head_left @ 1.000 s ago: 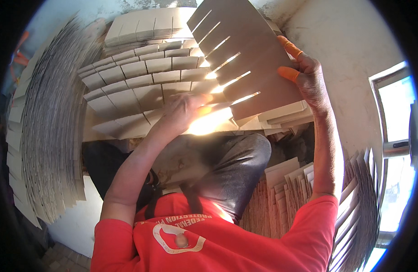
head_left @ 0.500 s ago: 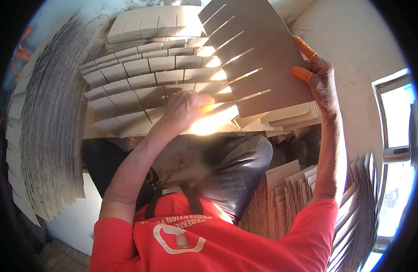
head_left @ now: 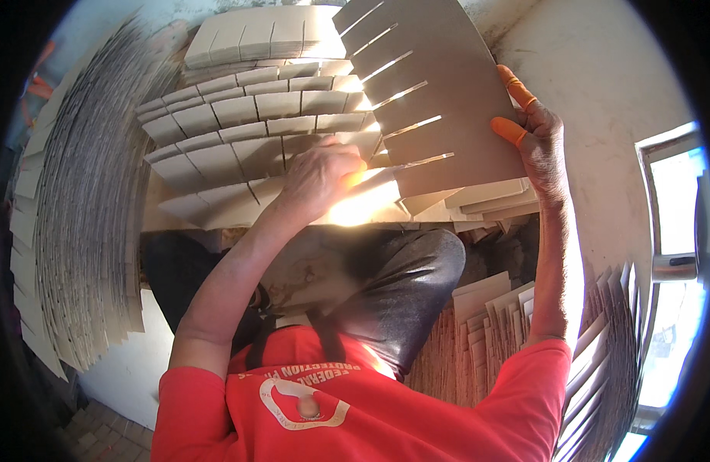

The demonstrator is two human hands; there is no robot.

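My right hand (head_left: 541,154), with orange covers on thumb and a finger, grips the right edge of a large grey-brown cardboard sheet (head_left: 455,100). Several parallel slots run in from the sheet's left edge, and it is tilted above the table. Rows of slotted cardboard strips (head_left: 216,112) stand on edge in front of me. Among the nearest rows is my left hand (head_left: 324,175), its fingers curled closed beside the sheet's lower left corner. What those fingers pinch is hidden, and bright sunlight washes out the area by the thumb.
Behind the rows lies a stack of slotted cardboard sheets (head_left: 262,35). A tall bank of packed cardboard (head_left: 93,200) fills the left side. More cardboard pieces (head_left: 478,331) stand at lower right, near a bright window (head_left: 674,200). Flat sheets (head_left: 493,196) lie under the held one.
The held sheet and my right hand have shifted slightly left. My left hand has moved a little up, its fingers curling further over the near row.
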